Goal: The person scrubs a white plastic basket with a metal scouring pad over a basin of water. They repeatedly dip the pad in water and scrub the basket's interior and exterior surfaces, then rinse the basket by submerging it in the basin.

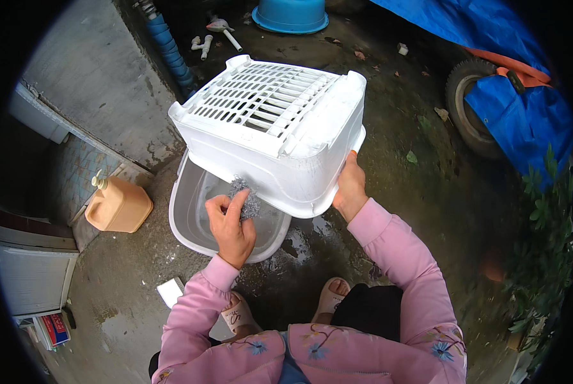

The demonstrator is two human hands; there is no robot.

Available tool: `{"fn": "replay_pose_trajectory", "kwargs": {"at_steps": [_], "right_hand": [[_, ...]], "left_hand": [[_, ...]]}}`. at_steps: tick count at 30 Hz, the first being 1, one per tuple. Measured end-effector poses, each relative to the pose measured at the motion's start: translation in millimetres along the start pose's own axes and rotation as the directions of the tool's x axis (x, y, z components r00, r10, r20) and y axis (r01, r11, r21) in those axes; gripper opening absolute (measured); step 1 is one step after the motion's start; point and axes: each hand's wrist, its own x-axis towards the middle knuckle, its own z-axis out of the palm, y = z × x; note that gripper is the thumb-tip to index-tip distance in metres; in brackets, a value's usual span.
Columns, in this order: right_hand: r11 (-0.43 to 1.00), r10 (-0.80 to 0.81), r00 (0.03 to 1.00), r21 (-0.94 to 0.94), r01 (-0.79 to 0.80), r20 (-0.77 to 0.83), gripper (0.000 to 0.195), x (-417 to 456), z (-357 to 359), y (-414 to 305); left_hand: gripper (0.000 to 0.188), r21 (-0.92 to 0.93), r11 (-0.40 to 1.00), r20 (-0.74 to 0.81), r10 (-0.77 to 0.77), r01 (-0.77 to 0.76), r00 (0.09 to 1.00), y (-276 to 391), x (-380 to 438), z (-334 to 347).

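A white plastic basket (pixel 248 149) is held upside down, its slotted base facing up. My right hand (pixel 351 185) grips its rim at the right side. Pinched in my left hand (pixel 231 225) is a grey steel wool scourer (pixel 248 199), at the basket's lower rim. Below the basket a grey plastic basin (pixel 186 216) stands on the wet ground, with cloudy water in it. The basket hides the basin's far part.
A peach-coloured pump jug (pixel 118 204) stands left, near a doorway. White pipe fittings (pixel 202 47) and an upturned blue tub (pixel 290 17) lie ahead. A wheel (pixel 473 105) under blue tarpaulin (pixel 512 120) and leafy plants (pixel 545 240) line the right. A white block (pixel 170 291) lies by my left foot.
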Motion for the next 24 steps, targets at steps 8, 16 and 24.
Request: {"fn": "replay_pose_trajectory", "kwargs": {"at_steps": [8,16,24], "right_hand": [[0.999,0.026,0.999,0.020,-0.027,0.037,0.060,7,-1,0],[1.000,0.000,1.000,-0.012,0.000,0.015,0.064,17,-9,15],[0.996,0.084,0.996,-0.006,-0.084,0.023,0.064,29,-27,34]], "left_hand": [[0.049,-0.077,0.982,0.042,0.174,-0.170,0.984,18,-5,23],[0.055,-0.165,0.984,0.151,0.098,-0.073,0.984,40,-8,32],[0.054,-0.231,0.961,0.139,0.185,-0.150,0.973,50,-5,35]]}}
